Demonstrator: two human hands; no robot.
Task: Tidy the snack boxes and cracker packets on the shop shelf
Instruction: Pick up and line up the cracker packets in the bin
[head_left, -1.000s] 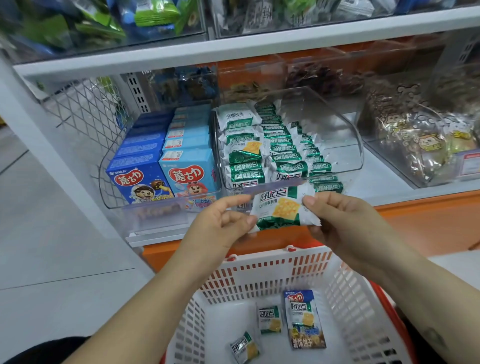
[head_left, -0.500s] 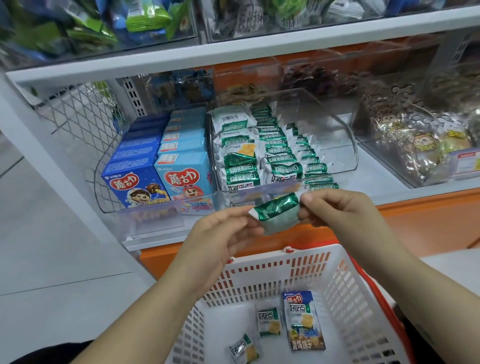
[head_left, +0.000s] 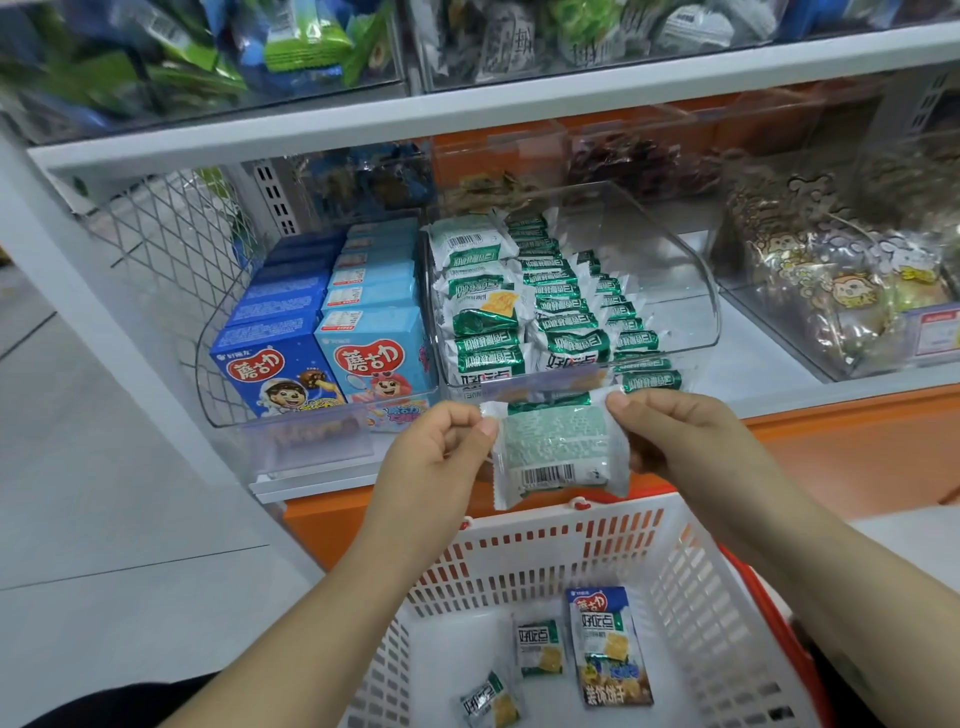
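On the shelf I see blue snack boxes in the left bin, then green cracker packets in rows. In front of these, my left hand and right hand pinch one packet by its upper corners, barcode side toward me, above the white basket.

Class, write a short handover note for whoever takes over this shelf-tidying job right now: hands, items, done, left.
Left hand and right hand each pinch a top corner of one cracker packet, barcode side facing the camera, in front of the clear bin.
Done: packets stand in rows in the bin; blue snack boxes lined up beside it.
Left: shelve this packet; three packets lie in the white basket.
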